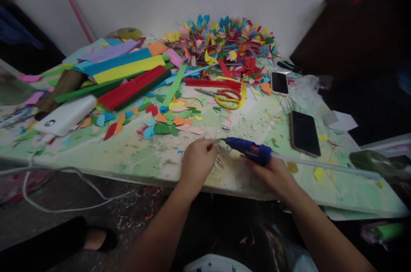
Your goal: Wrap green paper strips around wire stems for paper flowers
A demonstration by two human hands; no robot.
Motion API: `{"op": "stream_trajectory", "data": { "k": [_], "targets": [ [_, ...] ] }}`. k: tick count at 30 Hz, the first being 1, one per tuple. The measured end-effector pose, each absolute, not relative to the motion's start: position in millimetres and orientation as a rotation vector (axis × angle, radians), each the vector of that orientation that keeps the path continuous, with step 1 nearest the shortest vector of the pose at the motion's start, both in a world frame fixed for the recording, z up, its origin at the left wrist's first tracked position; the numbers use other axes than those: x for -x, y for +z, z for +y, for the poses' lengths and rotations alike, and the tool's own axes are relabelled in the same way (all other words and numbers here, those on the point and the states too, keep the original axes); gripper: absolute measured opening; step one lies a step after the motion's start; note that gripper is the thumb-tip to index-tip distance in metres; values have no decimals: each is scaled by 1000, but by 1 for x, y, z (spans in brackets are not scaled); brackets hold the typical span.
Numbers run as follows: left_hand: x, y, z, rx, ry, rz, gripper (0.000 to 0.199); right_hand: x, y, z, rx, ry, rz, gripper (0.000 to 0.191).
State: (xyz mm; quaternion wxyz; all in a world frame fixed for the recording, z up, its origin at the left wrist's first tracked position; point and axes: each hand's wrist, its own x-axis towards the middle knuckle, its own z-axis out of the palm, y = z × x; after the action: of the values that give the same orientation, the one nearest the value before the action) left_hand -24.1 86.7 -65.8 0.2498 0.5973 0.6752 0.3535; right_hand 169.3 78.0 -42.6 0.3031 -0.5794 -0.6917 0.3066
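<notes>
My right hand [274, 173] is wrapped round a blue hot glue gun [248, 148], which points left. A long whitish glue stick [324, 165] sticks out of its back end. Just left of the nozzle, my left hand [199, 160] is closed in a pinch at the table's front edge. A tiny green bit and a thin pale strand show at its fingertips; what exactly it holds is too small to make out. Beyond both hands lie scissors [227, 100] with red and yellow handles. Cut paper petals and leaves [163, 128] are scattered to the left of them.
A heap of colourful paper flowers [224, 45] rests against the wall. Crepe paper rolls [128, 66] and a white power bank [67, 120] with a cable occupy the left side. Two phones, one white [279, 83] and one dark [305, 133], lie right. Another person's foot [96, 238] shows below.
</notes>
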Motion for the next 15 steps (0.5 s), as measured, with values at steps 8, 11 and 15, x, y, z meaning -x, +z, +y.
{"op": "stream_trajectory", "data": {
  "k": [8, 11, 15],
  "targets": [
    [24, -66, 86, -1628, 985, 1819, 20, -166, -53, 79, 1508, 841, -1825, 17],
    [24, -67, 87, -1621, 997, 1820, 20, -165, -53, 79, 1521, 855, -1806, 18],
    [23, -68, 87, -1613, 1007, 1821, 20, -164, -51, 79, 1519, 886, -1775, 16]
  ]
}}
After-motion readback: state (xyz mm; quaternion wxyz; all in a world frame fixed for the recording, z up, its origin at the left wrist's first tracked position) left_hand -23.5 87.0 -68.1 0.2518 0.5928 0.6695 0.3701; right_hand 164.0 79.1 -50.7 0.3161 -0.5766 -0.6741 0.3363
